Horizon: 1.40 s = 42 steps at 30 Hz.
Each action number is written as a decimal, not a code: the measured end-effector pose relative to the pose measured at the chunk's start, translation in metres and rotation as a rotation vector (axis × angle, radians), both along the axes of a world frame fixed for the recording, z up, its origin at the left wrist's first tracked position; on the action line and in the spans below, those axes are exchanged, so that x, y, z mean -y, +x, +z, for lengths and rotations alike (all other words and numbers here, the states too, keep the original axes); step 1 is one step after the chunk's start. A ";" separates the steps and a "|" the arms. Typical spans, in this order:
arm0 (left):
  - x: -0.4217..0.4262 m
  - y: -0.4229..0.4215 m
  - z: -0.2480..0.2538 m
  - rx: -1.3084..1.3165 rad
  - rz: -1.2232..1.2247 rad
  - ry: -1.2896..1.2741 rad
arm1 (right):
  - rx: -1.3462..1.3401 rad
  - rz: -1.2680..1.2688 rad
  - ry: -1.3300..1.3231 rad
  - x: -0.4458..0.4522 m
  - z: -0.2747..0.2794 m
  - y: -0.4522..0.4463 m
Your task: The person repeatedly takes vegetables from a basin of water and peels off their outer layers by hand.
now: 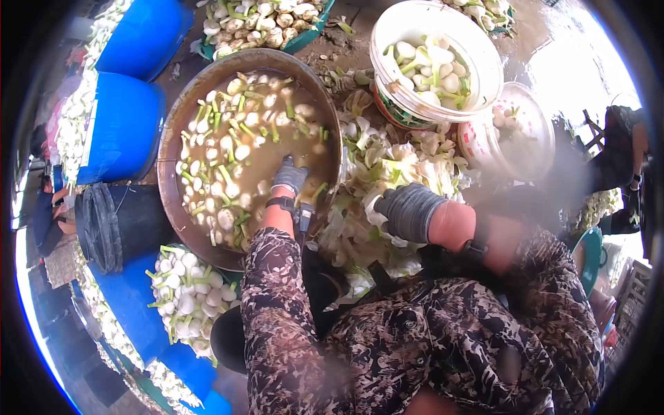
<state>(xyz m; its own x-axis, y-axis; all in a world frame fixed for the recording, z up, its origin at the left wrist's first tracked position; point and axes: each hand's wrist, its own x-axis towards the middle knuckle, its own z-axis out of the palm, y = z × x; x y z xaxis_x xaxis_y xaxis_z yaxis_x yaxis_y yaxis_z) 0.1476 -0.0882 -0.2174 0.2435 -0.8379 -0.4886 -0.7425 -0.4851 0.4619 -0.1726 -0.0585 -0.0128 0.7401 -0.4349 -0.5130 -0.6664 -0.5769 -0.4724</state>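
Observation:
A wide brown tub holds murky water with many garlic bulbs and cut green stems floating in it. My left hand, in a dark grey glove, reaches into this water; its fingertips are partly hidden by it. Whether they grip anything is unclear. My right hand, in a matching glove, is closed at the tub's right, above a heap of pale peeled skins. A whitish garlic bulb shows at its fingers, mostly covered by them.
A white bucket of trimmed bulbs stands beyond the peelings, beside a round white lid. Blue barrels and a black bin line the left. Bulbs are piled near my left elbow. Another person is at the right edge.

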 end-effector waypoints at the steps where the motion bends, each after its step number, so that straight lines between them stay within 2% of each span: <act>1: -0.005 -0.002 0.013 -0.024 0.075 -0.076 | 0.024 -0.004 -0.011 -0.001 0.002 0.000; 2: -0.006 -0.004 0.043 -0.394 0.244 -0.017 | 0.077 -0.011 -0.096 -0.002 -0.001 -0.003; 3: -0.010 -0.004 0.053 -0.388 0.243 -0.017 | 0.083 -0.012 -0.096 -0.001 -0.001 -0.002; 5: -0.018 -0.004 0.074 -1.141 0.509 -0.200 | 0.074 0.091 -0.322 0.007 -0.002 0.000; 6: -0.022 -0.008 0.087 -1.134 0.502 -0.206 | 0.163 0.074 -0.368 0.011 -0.007 -0.001; 7: -0.024 -0.015 0.106 -1.247 0.448 -0.223 | 0.171 0.068 -0.376 0.016 -0.004 -0.001; 8: -0.027 -0.026 0.123 -1.361 0.387 -0.235 | 0.326 -0.090 -0.406 0.020 0.001 0.001; 10: -0.037 -0.052 0.152 -1.345 0.355 -0.260 | 0.601 -0.351 -0.405 0.027 0.008 0.005; 11: -0.041 -0.063 0.157 -1.333 0.338 -0.285 | 0.605 -0.361 -0.412 0.030 0.009 0.005; 13: -0.048 -0.082 0.167 -1.077 0.030 -0.416 | 0.772 -0.515 -0.387 0.036 0.012 0.006; 15: -0.059 -0.106 0.187 -1.358 0.234 -0.357 | 0.755 -0.545 -0.362 0.037 0.019 0.005; 17: -0.067 -0.121 0.205 -1.357 0.253 -0.349 | 0.745 -0.570 -0.374 0.034 0.024 0.002; 18: -0.071 -0.125 0.211 -1.158 0.139 -0.405 | 0.753 -0.570 -0.379 0.033 0.026 0.000; 21: -0.081 -0.133 0.220 -0.600 -0.172 -0.528 | 0.885 -0.576 -0.017 0.032 0.025 -0.002; 23: -0.090 -0.136 0.219 -1.208 0.151 -0.416 | 0.874 -0.584 -0.029 0.034 0.024 -0.005; 25: -0.099 -0.137 0.225 -1.211 0.165 -0.421 | 0.780 -0.683 -0.062 0.044 0.019 -0.012; 26: -0.101 -0.139 0.230 -1.320 0.207 -0.410 | 0.694 -0.672 -0.227 0.056 0.005 -0.018; 27: -0.104 -0.140 0.232 -1.431 0.250 -0.397 | 0.515 -0.665 -0.219 0.071 -0.008 -0.023; 29: -0.104 -0.140 0.236 -1.493 0.224 -0.451 | 0.393 -0.634 -0.306 0.082 -0.011 -0.032; 30: -0.104 -0.139 0.240 -1.592 0.262 -0.368 | 0.632 -0.839 -0.173 0.077 -0.016 -0.033; 31: -0.105 -0.138 0.243 -1.690 0.304 -0.284 | 0.631 -0.828 -0.173 0.067 -0.002 -0.031; 33: -0.107 -0.134 0.221 -1.638 0.313 -0.326 | 1.139 -0.824 0.098 0.041 0.044 -0.024; 35: -0.106 -0.126 0.206 -1.425 0.264 -0.284 | 1.060 -0.581 -0.100 0.023 0.060 -0.019; 36: -0.106 -0.126 0.213 -1.350 0.199 -0.301 | 1.094 -0.424 -0.297 0.016 0.062 -0.013; 37: -0.107 -0.129 0.217 -1.267 0.141 -0.320 | 1.006 -0.327 -0.441 0.013 0.063 -0.008; 38: -0.107 -0.132 0.221 -1.309 0.141 -0.327 | 0.965 -0.223 -0.464 0.014 0.054 -0.007; 41: -0.106 -0.132 0.203 -1.408 0.142 -0.250 | 0.940 -0.206 -0.489 0.008 0.052 -0.002; 42: -0.105 -0.131 0.205 -1.348 0.119 -0.238 | 0.862 -0.201 -0.490 0.007 0.049 -0.002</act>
